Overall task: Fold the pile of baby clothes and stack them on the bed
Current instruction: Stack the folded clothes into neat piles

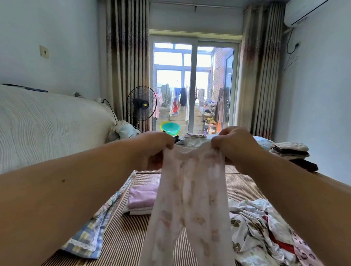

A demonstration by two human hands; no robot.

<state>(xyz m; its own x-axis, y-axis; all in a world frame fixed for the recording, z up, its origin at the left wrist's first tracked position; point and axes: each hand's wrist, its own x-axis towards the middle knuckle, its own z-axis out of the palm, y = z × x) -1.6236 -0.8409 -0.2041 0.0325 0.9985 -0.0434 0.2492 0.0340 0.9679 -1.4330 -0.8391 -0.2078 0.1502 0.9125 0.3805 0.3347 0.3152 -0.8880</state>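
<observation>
Head view: left hand (155,147) and right hand (236,144) raised level, apart, each pinched closed on a top corner of a pale pink printed baby garment (192,208). Garment hangs stretched between them, legs dangling over the striped mat (122,235) on the bed. Below left, folded lilac stack (142,198) on the mat. Lower right, unfolded pile of clothes (263,233). Plaid cloth (90,237) at left edge.

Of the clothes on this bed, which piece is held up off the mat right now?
The pale pink printed baby garment, pinched at its top by both hands; the folded lilac piece and the crumpled pile lie on the mat.
</observation>
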